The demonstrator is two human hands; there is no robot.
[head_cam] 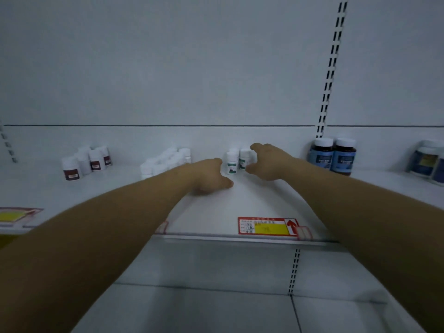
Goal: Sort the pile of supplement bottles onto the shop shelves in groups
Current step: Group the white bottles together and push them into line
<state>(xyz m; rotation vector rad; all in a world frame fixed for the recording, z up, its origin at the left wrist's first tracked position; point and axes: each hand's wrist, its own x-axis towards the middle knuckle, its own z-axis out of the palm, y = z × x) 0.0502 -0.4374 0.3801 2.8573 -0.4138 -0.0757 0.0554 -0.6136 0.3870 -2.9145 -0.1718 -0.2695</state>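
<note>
Small white bottles with green labels [232, 162] stand in a tight group at the back of the white shelf [211, 212]. My left hand [208, 176] lies on the shelf just left of them, fingers relaxed, holding nothing. My right hand [266, 162] hovers just right of the group, fingers and thumb curved in a wide C towards the bottles, apart from them. Further left stand plain white bottles [165, 162] and white bottles with dark red labels [86, 162]. To the right stand two dark bottles with blue labels [332, 156].
More bottles with blue and yellow labels [427, 162] sit at the far right edge. A red and yellow price tag [268, 226] hangs on the shelf's front rail, another [16, 216] at the left. A slotted upright [332, 66] runs up the back wall. A lower shelf [216, 296] lies below.
</note>
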